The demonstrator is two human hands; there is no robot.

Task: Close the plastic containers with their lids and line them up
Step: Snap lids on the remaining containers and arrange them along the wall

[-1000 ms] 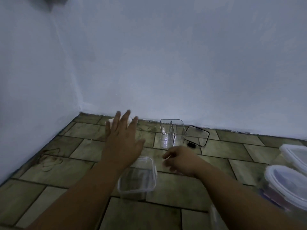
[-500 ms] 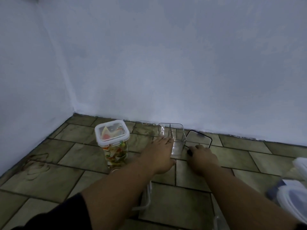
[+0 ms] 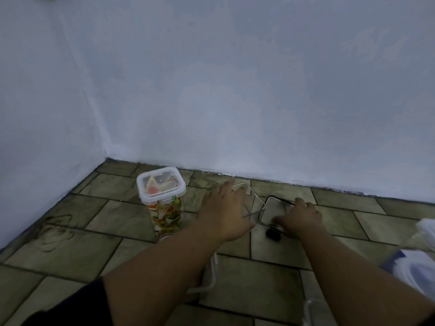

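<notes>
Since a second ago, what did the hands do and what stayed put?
The left hand left the shallow tub and reached forward onto the clear divided container. The right hand moved forward and took hold of the black-rimmed lid. The filled jar stayed standing, lid on.

Home corner: tiled floor (image 3: 77,252), painted walls (image 3: 235,90).

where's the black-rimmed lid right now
In the head view the black-rimmed lid lies on the tiled floor near the back wall, under the right hand, just right of the clear open container.
</notes>
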